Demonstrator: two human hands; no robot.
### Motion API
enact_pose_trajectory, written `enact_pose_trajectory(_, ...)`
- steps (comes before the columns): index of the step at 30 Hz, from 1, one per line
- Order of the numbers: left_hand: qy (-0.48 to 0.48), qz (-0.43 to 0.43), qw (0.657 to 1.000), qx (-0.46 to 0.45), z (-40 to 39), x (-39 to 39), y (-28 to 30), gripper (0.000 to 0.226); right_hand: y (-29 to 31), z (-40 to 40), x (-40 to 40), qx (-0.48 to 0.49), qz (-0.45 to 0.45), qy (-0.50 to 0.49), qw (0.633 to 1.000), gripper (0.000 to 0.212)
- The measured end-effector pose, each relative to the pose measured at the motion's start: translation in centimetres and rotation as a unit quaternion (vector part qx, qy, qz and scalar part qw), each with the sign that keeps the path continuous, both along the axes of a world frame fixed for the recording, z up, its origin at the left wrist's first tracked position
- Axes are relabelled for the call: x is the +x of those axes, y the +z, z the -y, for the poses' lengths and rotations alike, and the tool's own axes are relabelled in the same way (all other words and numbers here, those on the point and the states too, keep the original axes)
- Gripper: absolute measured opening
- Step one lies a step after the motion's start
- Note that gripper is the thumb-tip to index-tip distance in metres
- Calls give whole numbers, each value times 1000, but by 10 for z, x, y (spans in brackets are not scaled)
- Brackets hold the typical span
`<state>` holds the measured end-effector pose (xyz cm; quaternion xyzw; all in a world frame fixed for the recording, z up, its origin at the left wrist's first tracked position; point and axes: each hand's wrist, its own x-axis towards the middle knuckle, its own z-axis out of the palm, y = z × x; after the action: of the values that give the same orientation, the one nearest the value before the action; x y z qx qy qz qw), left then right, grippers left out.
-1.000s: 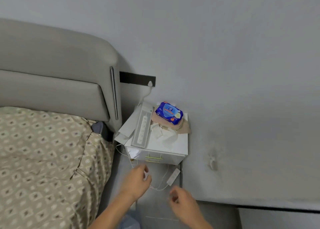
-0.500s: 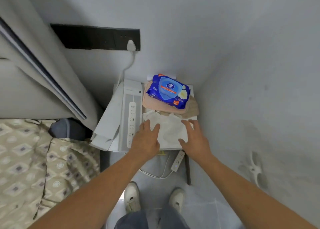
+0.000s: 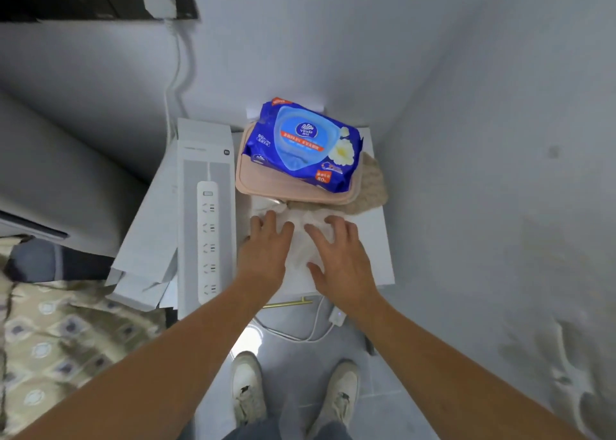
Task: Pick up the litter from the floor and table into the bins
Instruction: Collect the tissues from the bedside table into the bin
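1. Crumpled white tissue (image 3: 301,239) lies at the near edge of the white bedside table (image 3: 380,256).
2. Left hand (image 3: 263,253) rests on its left side, fingers loosely spread, gripping nothing.
3. Right hand (image 3: 340,253) presses its right side, fingers splayed, released.
4. Farther back, a blue wipes pack (image 3: 305,146) sits on a pink pouch (image 3: 266,183).
5. A power-strip box (image 3: 206,213) lies left.

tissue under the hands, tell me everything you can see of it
The tissue is white, thin and crumpled, soft paper by its look. It lies flat on the white bedside table, near the front edge, its far end reaching the pink pouch. The left hand and right hand rest on its two sides, fingers spread over it, gathering it between them. It has not left the table.
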<state>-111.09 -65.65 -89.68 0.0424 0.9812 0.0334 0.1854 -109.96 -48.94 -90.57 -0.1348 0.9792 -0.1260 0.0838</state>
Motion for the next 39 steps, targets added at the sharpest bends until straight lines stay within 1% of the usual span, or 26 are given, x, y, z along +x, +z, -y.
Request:
enact_pose_trajectory(1, -9, -2, 1000, 3, 0, -1, 0, 63, -3, 1, -1, 10, 13, 7, 1000, 68)
enact_pose_trajectory(3, -19, 6, 1000, 17, -1, 0, -2, 56, -6, 1, -3, 22, 29, 12, 999, 47)
enact_pose_trajectory(5, -21, 23, 998, 45, -1, 3, -2, 44, -4, 0, -4, 5, 57, 5, 998, 27)
enact_pose_trajectory(6, -22, 29, 998, 60, -2, 6, 0, 40, -3, -2, -2, -11, 77, -4, 997, 24)
enact_pose_trajectory(8, -16, 21, 995, 94, -4, 15, 7, 34, 3, -9, 6, -47, 100, -34, 993, 23)
enact_pose_trajectory(10, -5, 1, 989, 145, -7, 30, 21, 30, 12, -19, 25, -105, 112, -89, 984, 27)
enact_pose_trajectory(13, -17, -10, 975, 223, -14, 62, 42, 25, 31, -28, 69, -218, 150, -175, 949, 43)
enact_pose_trajectory(14, -26, -8, 968, 251, -16, 76, 49, 25, 38, -30, 87, -236, 158, -194, 939, 42)
enact_pose_trajectory(16, -35, 9, 953, 300, -19, 103, 66, 31, 52, -35, 121, -241, 155, -206, 936, 29)
enact_pose_trajectory(17, -38, 23, 949, 311, -21, 116, 75, 33, 62, -39, 138, -232, 153, -215, 936, 21)
enact_pose_trajectory(19, -43, 46, 947, 315, -22, 145, 101, 31, 90, -44, 175, -219, 162, -240, 932, 16)
enact_pose_trajectory(21, -47, 79, 947, 308, -21, 172, 137, 23, 132, -46, 211, -210, 167, -266, 926, 17)
enact_pose_trajectory(23, -48, 106, 946, 302, -23, 192, 185, 18, 185, -48, 243, -205, 173, -293, 918, 26)
enact_pose_trajectory(24, -50, 108, 947, 299, -28, 200, 211, 17, 213, -53, 258, -207, 168, -312, 912, 34)
enact_pose_trajectory(26, -68, 99, 950, 288, -39, 217, 263, 14, 265, -64, 294, -215, 149, -354, 898, 39)
enact_pose_trajectory(28, -99, 89, 954, 267, -52, 236, 308, 13, 312, -75, 329, -224, 140, -404, 876, 39)
enact_pose_trajectory(30, -134, 75, 953, 261, -68, 255, 347, 13, 349, -87, 365, -232, 140, -443, 854, 21)
enact_pose_trajectory(32, -173, 66, 944, 273, -92, 273, 379, 10, 374, -105, 403, -232, 116, -482, 837, 10)
enact_pose_trajectory(33, -198, 65, 936, 284, -105, 283, 393, 8, 384, -113, 422, -239, 96, -502, 826, 10)
enact_pose_trajectory(35, -245, 75, 916, 310, -138, 301, 416, 11, 398, -134, 455, -256, 62, -545, 796, 17)
enact_pose_trajectory(37, -279, 88, 892, 344, -172, 323, 432, 9, 403, -155, 492, -283, 47, -588, 756, 22)
enact_pose_trajectory(39, -314, 120, 867, 367, -207, 351, 443, 11, 403, -179, 528, -322, 34, -632, 704, 23)
